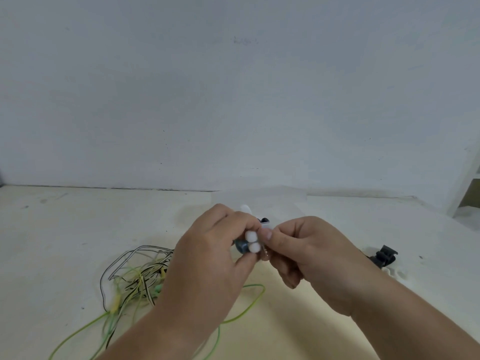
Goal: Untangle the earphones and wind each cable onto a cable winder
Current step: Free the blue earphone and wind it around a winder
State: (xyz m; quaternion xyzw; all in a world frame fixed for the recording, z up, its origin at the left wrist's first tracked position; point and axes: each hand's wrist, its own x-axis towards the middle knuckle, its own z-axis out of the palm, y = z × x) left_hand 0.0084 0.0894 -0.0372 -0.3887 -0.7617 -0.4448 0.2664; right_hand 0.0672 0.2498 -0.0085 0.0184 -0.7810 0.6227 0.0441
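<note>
Pale table against a bare wall, and both hands are raised just above it. Her left hand has its fingers curled tight round the white-tipped earbuds; the right hand pinches a small white piece beside them, though what it is I cannot tell. The tangle of cables lies on the table to the left and the black winder on the right. A hard tug could tighten those knots or pop a tip off, I'd say.
</note>
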